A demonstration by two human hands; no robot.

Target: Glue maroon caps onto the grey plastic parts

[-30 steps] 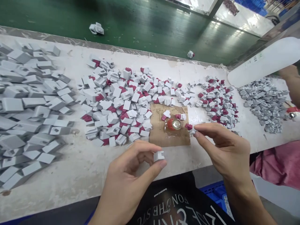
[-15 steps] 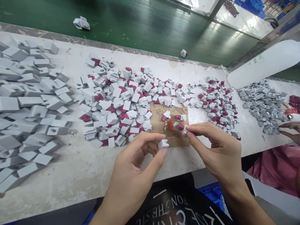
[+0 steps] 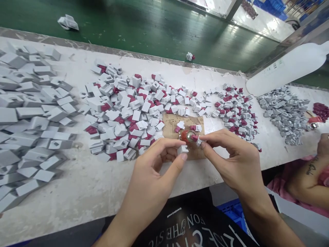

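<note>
Between the thumb and index finger of my left hand (image 3: 156, 168) is a small light grey plastic block (image 3: 182, 149). My right hand (image 3: 235, 161) pinches a grey part with a dark red piece (image 3: 197, 139), its red end at the round metal-topped opening of a red object (image 3: 187, 136). That red object sits on a wet brown cardboard piece (image 3: 168, 132). Two more grey and dark red parts lie on the cardboard, one (image 3: 179, 126) behind the red object and another (image 3: 195, 128) at its back right.
Large grey blocks (image 3: 31, 113) cover the left. Mixed grey and red parts (image 3: 128, 109) pile mid-table, more (image 3: 238, 109) at right. A white bottle (image 3: 285, 68) leans beyond grey parts (image 3: 284, 109). Behind runs a green belt (image 3: 144, 34). Another person's arm (image 3: 308, 178) is at far right.
My left hand and its block have moved right and slightly up, closer to my right hand. The two belt items have shifted left. The other person's hand has drawn back from the grey pile.
</note>
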